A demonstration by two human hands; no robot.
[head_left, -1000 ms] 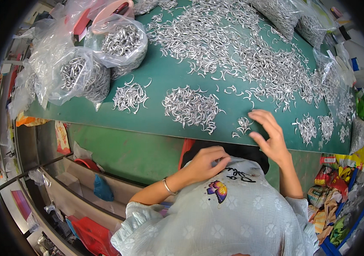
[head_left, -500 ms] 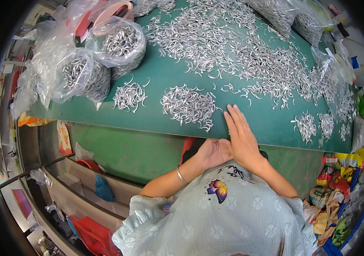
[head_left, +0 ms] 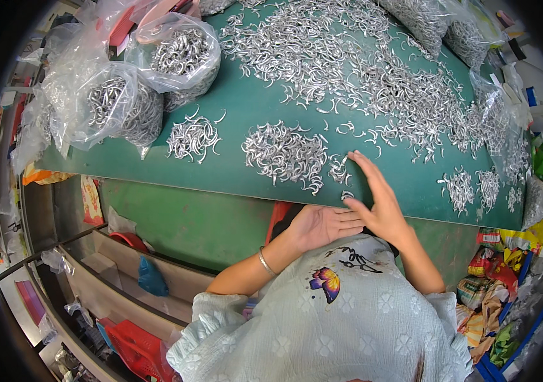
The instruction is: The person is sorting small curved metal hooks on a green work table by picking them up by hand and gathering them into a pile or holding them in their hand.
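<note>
My left hand (head_left: 325,226) is at the table's front edge, palm up, fingers stretched out and holding nothing I can see. Just right of it, my right hand (head_left: 383,207) is on edge over the green tabletop, its thumb apart from the extended fingers. By its fingertips lies a small cluster of curved silver metal pieces (head_left: 338,170), and a few more pieces (head_left: 346,195) are beside the thumb. To the left sits a larger pile of the same hook-like pieces (head_left: 284,155), with a smaller pile (head_left: 193,138) farther left.
A wide spread of the pieces (head_left: 322,57) covers the back of the green table (head_left: 220,175). Clear plastic bags of pieces stand at left, such as one bag (head_left: 185,57). Small piles (head_left: 458,190) lie at right. A red basket (head_left: 134,350) is below left.
My right hand has shifted slightly right, its thumb now spread from its fingers. A small cluster beside the larger pile now shows. My left hand's fingers have straightened out to the right.
</note>
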